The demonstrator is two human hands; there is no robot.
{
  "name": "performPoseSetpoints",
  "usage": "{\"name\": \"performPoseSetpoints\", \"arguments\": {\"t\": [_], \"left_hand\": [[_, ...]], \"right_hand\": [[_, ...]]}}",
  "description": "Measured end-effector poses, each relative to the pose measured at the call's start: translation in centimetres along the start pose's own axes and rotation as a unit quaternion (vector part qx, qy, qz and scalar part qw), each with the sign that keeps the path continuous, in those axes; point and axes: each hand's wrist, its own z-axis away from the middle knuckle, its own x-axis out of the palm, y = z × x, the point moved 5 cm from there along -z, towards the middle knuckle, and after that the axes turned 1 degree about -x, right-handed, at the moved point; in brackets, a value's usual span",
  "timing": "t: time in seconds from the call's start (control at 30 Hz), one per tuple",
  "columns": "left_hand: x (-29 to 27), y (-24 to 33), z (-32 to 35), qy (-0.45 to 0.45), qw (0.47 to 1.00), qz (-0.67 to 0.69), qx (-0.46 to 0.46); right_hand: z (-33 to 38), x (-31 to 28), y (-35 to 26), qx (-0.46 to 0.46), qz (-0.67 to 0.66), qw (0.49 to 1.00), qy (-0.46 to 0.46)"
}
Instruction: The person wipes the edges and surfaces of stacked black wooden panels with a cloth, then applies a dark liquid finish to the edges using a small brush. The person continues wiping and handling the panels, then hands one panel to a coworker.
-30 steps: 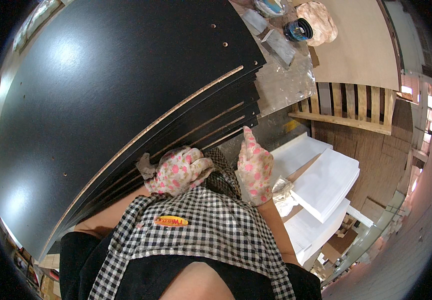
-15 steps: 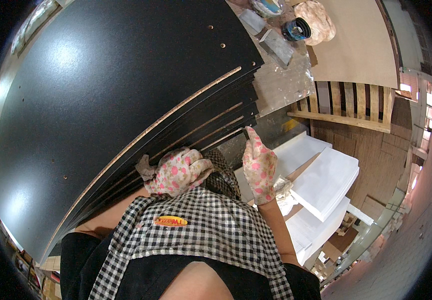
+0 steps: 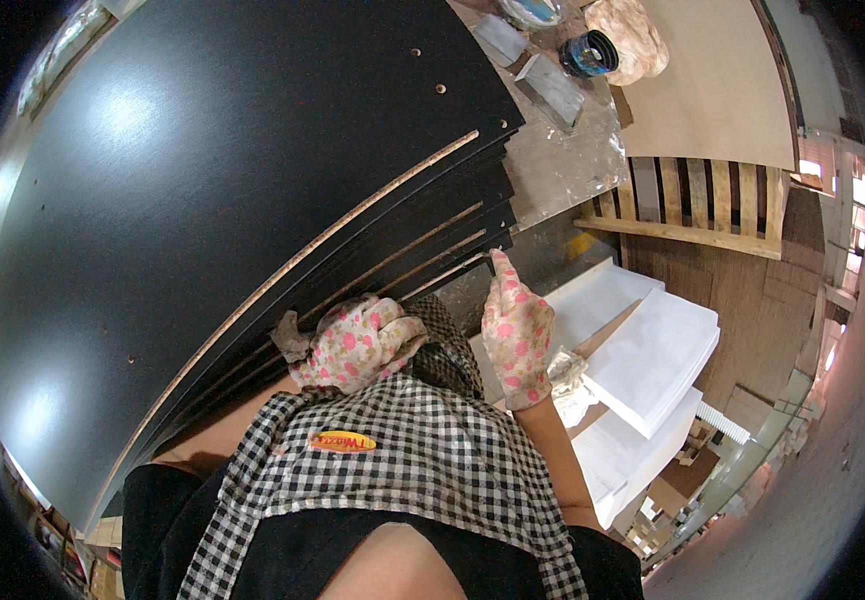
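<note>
While the left hand (image 3: pixel 364 345) rests curled, the right hand (image 3: pixel 518 345) lingers

I can't tell whether either holds anything. Pointing, the right one has barely shifted, apparently touching a lower corner of the stacked black panels (image 3: pixel 242 170) ahead; work seems fixed there.

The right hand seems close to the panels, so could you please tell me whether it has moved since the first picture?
Yes, slightly: the right hand has shifted rightward, toward the white stack.
</note>
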Motion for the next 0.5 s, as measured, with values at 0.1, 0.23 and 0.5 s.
{"name": "performPoseSetpoints", "arguments": {"t": [0.1,0.23,0.5], "left_hand": [[-0.4,-0.1,0.2,0.024,0.998,0.057,0.001],[-0.7,0.4,0.1,0.000,1.000,0.028,-0.002],[-2.1,2.4,0.0,0.092,0.986,-0.103,0.091]], "right_hand": [[-0.3,0.2,-0.2,-0.008,0.011,1.000,0.014],[0.1,1.1,-1.6,-0.026,0.059,0.997,0.036],[-0.3,0.0,-0.7,0.002,0.045,0.999,-0.003]]}}
